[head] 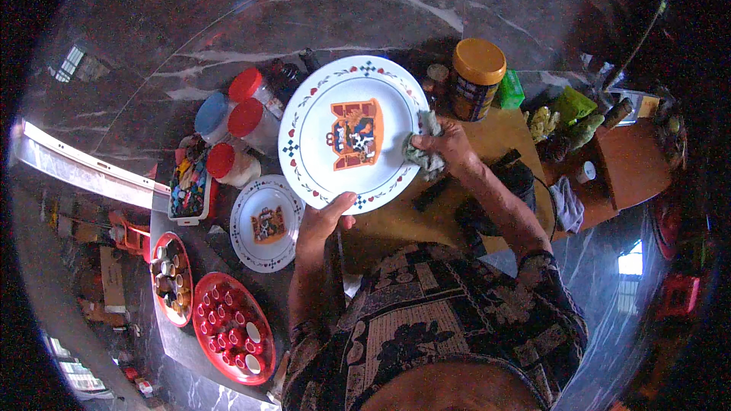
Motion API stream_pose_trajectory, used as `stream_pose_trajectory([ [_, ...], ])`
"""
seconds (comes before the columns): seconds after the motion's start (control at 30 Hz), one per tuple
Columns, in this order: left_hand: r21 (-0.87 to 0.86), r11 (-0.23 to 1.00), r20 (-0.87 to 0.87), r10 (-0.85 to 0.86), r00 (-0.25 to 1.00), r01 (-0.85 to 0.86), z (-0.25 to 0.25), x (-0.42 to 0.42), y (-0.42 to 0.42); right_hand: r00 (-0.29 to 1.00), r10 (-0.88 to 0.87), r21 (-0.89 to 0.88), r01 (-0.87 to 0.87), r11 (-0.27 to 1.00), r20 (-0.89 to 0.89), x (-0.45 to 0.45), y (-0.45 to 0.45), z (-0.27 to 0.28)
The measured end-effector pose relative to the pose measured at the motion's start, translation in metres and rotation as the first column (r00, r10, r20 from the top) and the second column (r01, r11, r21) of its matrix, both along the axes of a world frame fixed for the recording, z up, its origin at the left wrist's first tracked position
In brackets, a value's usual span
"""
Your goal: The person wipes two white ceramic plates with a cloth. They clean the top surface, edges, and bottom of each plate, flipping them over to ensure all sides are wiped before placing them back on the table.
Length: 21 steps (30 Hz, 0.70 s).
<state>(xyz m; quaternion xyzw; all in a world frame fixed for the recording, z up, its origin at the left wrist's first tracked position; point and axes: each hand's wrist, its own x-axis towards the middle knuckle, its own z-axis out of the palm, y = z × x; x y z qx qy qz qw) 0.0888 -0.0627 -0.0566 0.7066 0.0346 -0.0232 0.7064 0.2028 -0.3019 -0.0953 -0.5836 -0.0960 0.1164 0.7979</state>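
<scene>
A white decorated plate [311,125] is held up in front of me, its printed face with a barn-like animal picture turned towards the camera. My left hand [328,217] grips its lower rim, thumb on top and fingers underneath. At the plate's right rim, my right hand [451,145] pinches a crumpled greyish-green cloth [425,154] against the edge. A second plate with the same pattern [268,257] lies on the dark counter to the left, partly behind my left wrist.
Left stand lidded jars [245,120], a bin of small colourful items [191,188], a red tray of red cups [231,334] and another tray of cups [171,279]. Behind the plate is a yellow-lidded jar [478,80] beside a green box [510,90]. A black appliance [508,188] sits right, near a white cloth [568,205].
</scene>
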Motion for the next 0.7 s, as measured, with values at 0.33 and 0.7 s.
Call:
stream_pose_trajectory([
  [0.33,0.059,0.988,-0.061,-0.136,0.989,0.140,-0.011,-0.001,0.030,0.998,0.024,0.105,-0.030,0.994,0.055,0.018,-0.010,0.010],
  [0.7,-0.541,0.832,0.075,0.191,0.979,-0.121,-0.056,0.026,-0.044,0.973,-0.223,0.367,0.226,0.902,-0.053,0.011,0.007,0.011],
])
